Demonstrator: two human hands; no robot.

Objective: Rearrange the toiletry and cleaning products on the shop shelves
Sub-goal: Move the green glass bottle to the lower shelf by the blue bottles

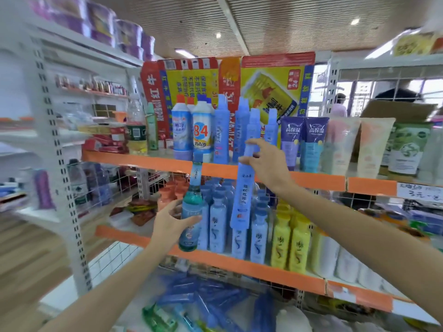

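Teal glass bottle (191,212) gripped round mid-body by left hand (171,220), fingers wrapped, held upright before mid shelf (239,262). Tall blue carton (243,188) pinched near top by right hand (268,161), hung slightly tilted below upper shelf (318,182) edge.

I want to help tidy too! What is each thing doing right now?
Left hand: gripping the teal glass bottle.
Teal glass bottle: held upright, off the shelf.
Right hand: pinching the blue tube pack.
Blue tube pack: held by its top, hanging tilted.
84 disinfectant bottle: standing upright, capped.
Yellow bottles: standing upright.
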